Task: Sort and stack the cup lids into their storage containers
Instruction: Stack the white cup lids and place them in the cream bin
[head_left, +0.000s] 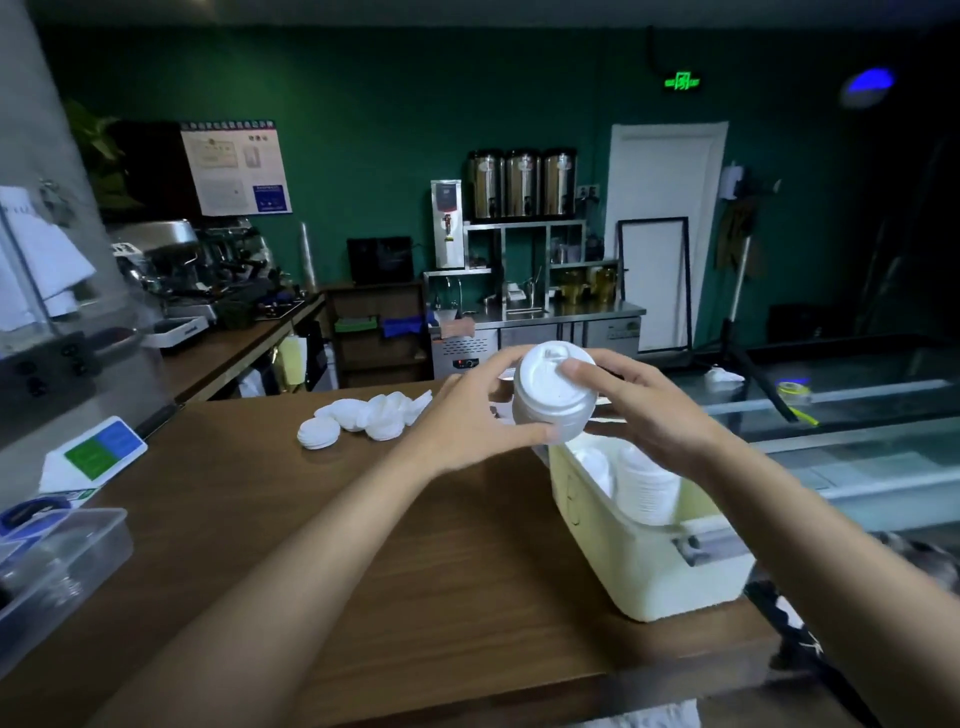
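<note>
Both hands hold a nested stack of white domed cup lids (551, 400) in the air above the far end of a pale yellow storage container (602, 525). My left hand (470, 418) grips the stack from the left, thumb underneath. From the right my right hand (641, 410) holds it, with the thumb pressing on the top lid. Inside the container stand stacks of white lids (644, 486). A loose pile of flat white lids (363, 415) lies on the wooden counter (322, 519) to the left of my hands.
A clear plastic box (57, 566) sits at the counter's near left edge, beside a white stand with green and blue stickers (98, 452). A glass display case (857, 415) runs along the right. Coffee machines and a steel sink counter stand behind.
</note>
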